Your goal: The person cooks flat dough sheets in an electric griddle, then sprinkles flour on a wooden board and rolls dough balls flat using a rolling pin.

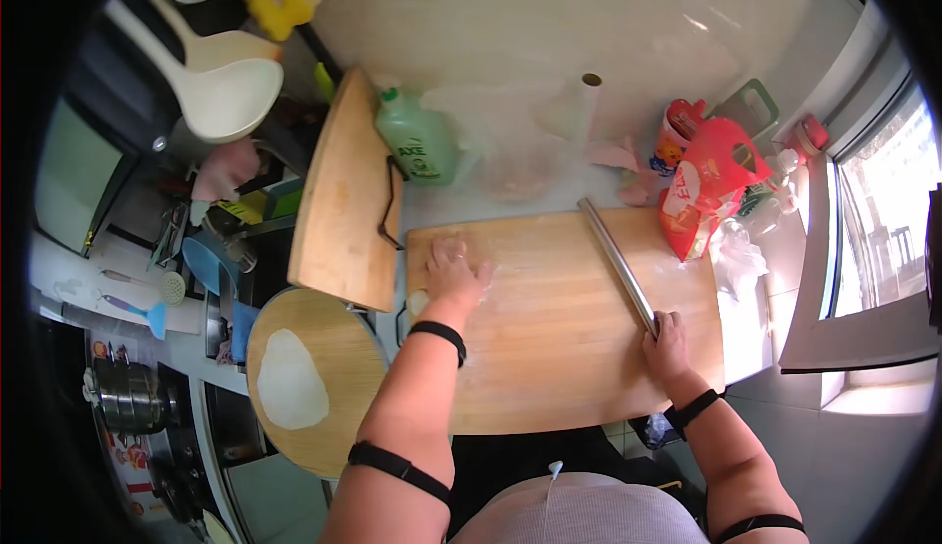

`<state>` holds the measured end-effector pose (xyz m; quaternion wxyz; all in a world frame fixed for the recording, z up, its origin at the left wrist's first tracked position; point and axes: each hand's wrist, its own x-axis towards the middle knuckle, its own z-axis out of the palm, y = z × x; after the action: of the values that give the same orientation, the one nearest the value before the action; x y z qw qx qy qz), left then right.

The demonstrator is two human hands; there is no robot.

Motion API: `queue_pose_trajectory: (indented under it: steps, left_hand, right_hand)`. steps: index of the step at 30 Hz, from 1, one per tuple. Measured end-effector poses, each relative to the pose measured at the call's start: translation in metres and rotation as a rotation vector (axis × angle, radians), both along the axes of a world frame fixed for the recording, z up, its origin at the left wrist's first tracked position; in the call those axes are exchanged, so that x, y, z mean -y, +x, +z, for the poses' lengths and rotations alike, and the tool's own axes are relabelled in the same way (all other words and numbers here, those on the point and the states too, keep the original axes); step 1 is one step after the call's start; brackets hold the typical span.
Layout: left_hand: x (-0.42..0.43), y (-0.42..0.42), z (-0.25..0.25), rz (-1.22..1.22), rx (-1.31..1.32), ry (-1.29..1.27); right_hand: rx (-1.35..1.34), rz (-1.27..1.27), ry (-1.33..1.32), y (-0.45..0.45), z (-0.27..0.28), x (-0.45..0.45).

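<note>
On the right of the big flat board (549, 367), near its front edge, I have the right hand (669, 346) curled over the near end of one metal rod (618, 264). The rod slants away to the board's back edge. To my mind that end grip only steadies it; rolling would want a palm toward each end, pressure even.

Left of that, lower: one round board (350, 436) bearing one thin white sheet (290, 382), dough by its look. I'd keep sleeves and elbow off it.

Farther in, the left hand (453, 271) lies palm down, fingers spread wide, on a whitish dusting. Best worked flat and light, I judge, so the powder goes on evenly. One small pale lump (417, 302) sits beside its wrist, partly hidden.

Beyond: one upright board (339, 201), making three boards; one green bottle (417, 147); one red bag (708, 186); one red tub (677, 132); one pale upright roll (587, 112).
</note>
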<state>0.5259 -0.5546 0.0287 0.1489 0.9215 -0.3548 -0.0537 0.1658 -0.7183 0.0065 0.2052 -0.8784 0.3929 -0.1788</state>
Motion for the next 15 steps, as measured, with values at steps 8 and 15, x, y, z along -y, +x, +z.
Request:
queue_pose_trajectory:
  steps: [8,15]
  left_hand:
    - [-0.011,-0.061,-0.009,-0.463,0.045,0.085]
    - [-0.048,-0.077,0.019,-0.352,-0.015,0.009]
  right_hand:
    - [0.060,0.048,0.116,-0.016,0.014,0.010]
    - [0.082,0.059,0.099,-0.015,0.007,0.016]
